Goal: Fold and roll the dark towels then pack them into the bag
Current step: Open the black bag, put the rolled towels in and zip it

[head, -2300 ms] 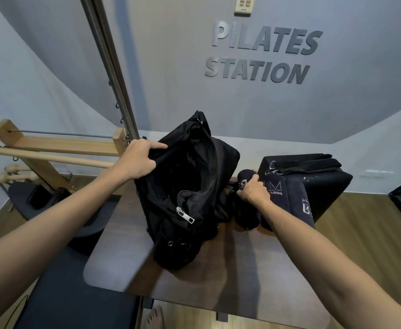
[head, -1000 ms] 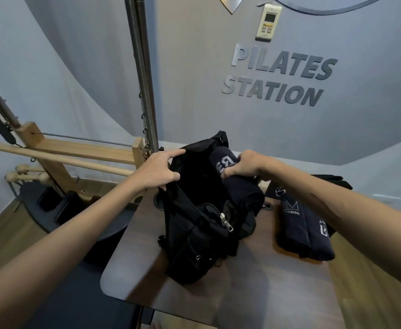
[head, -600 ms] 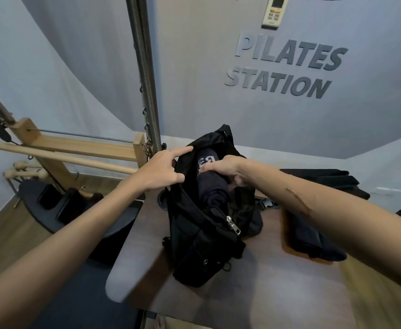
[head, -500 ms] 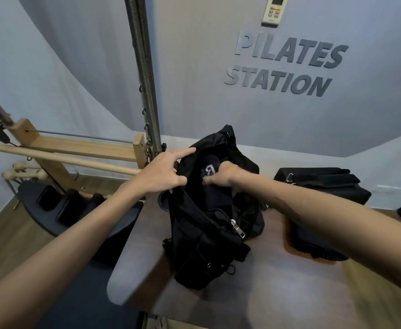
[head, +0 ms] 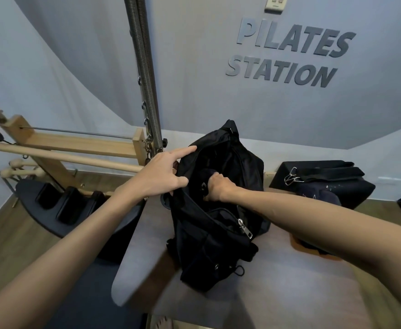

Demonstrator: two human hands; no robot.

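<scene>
A black bag (head: 209,248) stands open on the wooden table (head: 277,293). My left hand (head: 161,174) grips the bag's left rim, thumb and fingers pinching the fabric, index finger stretched along the edge. My right hand (head: 216,187) reaches down into the opening, its fingers curled round a rolled dark towel (head: 206,173) that is mostly sunk inside. More rolled dark towels (head: 318,195) lie on the table to the right, partly hidden behind my right forearm.
A black box-shaped case (head: 325,176) with straps and metal clips sits at the back right. A vertical metal spring (head: 145,74) and wooden bars (head: 59,157) of pilates equipment stand on the left. The table's near left corner is rounded.
My right hand took a rolled towel from the pile at the right, carried it over the bag and pushed it deep inside. My left hand kept holding the rim.
</scene>
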